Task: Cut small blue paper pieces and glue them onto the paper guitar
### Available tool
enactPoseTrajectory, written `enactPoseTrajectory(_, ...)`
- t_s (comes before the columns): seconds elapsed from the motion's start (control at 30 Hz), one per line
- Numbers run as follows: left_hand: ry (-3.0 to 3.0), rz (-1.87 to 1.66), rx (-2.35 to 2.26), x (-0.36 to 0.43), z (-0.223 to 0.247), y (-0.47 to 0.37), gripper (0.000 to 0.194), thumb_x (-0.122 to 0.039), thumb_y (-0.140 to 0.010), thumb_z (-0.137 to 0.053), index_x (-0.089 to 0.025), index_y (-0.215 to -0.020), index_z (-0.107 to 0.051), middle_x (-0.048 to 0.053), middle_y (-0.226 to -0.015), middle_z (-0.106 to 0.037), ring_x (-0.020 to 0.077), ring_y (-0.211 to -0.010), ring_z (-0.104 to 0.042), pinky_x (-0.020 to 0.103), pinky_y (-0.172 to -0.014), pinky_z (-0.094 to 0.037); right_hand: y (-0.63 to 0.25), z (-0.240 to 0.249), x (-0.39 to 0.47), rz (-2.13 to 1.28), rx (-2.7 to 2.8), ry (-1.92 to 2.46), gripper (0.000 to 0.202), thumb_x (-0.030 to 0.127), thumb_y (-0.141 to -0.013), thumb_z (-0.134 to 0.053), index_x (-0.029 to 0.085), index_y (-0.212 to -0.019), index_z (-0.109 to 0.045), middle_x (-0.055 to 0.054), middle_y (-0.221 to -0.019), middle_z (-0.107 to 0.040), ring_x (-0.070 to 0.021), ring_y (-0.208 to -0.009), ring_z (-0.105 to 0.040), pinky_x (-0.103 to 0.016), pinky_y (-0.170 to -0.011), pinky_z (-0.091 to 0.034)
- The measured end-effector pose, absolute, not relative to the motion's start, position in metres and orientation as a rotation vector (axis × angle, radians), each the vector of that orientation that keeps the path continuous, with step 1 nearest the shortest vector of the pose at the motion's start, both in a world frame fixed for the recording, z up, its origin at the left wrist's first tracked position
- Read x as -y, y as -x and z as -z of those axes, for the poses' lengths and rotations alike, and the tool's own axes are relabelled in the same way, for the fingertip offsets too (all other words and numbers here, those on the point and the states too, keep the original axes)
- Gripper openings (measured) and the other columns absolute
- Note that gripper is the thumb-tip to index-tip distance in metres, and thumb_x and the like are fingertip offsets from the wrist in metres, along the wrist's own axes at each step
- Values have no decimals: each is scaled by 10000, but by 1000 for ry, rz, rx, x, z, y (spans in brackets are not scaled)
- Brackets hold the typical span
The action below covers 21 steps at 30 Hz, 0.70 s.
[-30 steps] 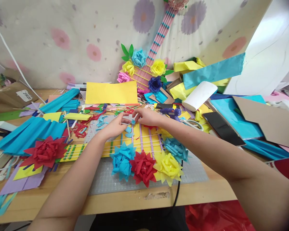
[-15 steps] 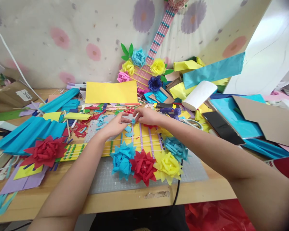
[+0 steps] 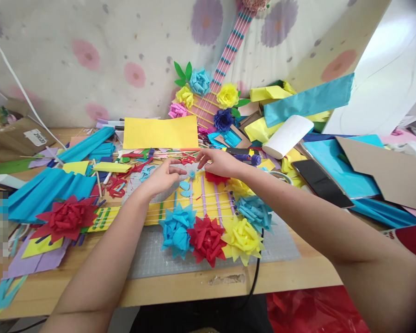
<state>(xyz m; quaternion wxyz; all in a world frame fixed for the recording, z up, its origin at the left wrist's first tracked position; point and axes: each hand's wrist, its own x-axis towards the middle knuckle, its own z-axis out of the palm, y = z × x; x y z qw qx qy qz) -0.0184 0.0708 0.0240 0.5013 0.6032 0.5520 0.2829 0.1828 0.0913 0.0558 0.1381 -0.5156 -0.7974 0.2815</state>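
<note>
A yellow paper guitar [image 3: 173,207] with white strings, purple strips and paper flowers lies on the grey cutting mat [image 3: 280,245]. My left hand [image 3: 165,178] is above its far edge, fingers apart, holding nothing I can see. Across from it, my right hand [image 3: 217,164] hovers with parted fingers over the guitar's far side, near a red flower [image 3: 217,178]. Between the hands, a small light-blue paper piece [image 3: 192,174] sits by the guitar's edge, with blue petal pieces [image 3: 185,189] just below. Along the near edge are a blue flower [image 3: 177,230], a red one [image 3: 208,239] and a yellow one [image 3: 243,240].
Behind stands a pink paper guitar [image 3: 225,69] against the wall, beside a yellow sheet [image 3: 160,132]. A blue glue gun [image 3: 247,159], a white roll [image 3: 288,137] and a phone [image 3: 322,184] lie to the right. Paper scraps and blue crepe paper [image 3: 52,194] fill the left.
My hands have drawn apart: the left moved left, the right moved right. The small light-blue piece, earlier between my fingertips, now sits free on the guitar.
</note>
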Motion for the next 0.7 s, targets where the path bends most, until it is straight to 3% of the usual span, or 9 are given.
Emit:
enactPoseTrajectory(0.2,-1544,-754,-1403,-72,-32,25,379,-119,-663,-501,-182,-1036,-469,57,-927,-674,209,-964,-630,389,-878,-456,-217,-61,-87,-782,2086,1388,353,30,-659,-472,186,-957,-577,-17,-921,-719,-161,-904,-642,-272,-753,-459)
enactPoseTrajectory(0.37,-1476,-695,-1291,-69,-20,14,520,-80,-639,-481,-181,-1148,-441,130,-1217,-601,213,-1075,-599,358,-849,-479,-233,-52,-85,-806,2019,1420,349,48,-655,-483,184,-964,-570,-30,-923,-718,-176,-893,-649,-296,-752,-481)
enactPoseTrajectory(0.5,-1408,-684,-1283,-67,-12,8,602,-79,-632,-468,-171,-1224,-416,151,-1196,-622,225,-1053,-618,352,-799,-499,-232,-52,-82,-799,2040,1420,355,45,-652,-476,188,-965,-564,-18,-935,-716,-168,-901,-650,-293,-772,-480)
enactPoseTrajectory(0.7,-1396,-685,-1298,-66,-15,9,593,-77,-626,-472,-178,-1209,-435,131,-1138,-661,228,-1088,-611,362,-848,-497,-241,-54,-73,-777,1948,1380,323,66,-666,-476,185,-950,-572,-31,-937,-707,-168,-914,-652,-301,-787,-481)
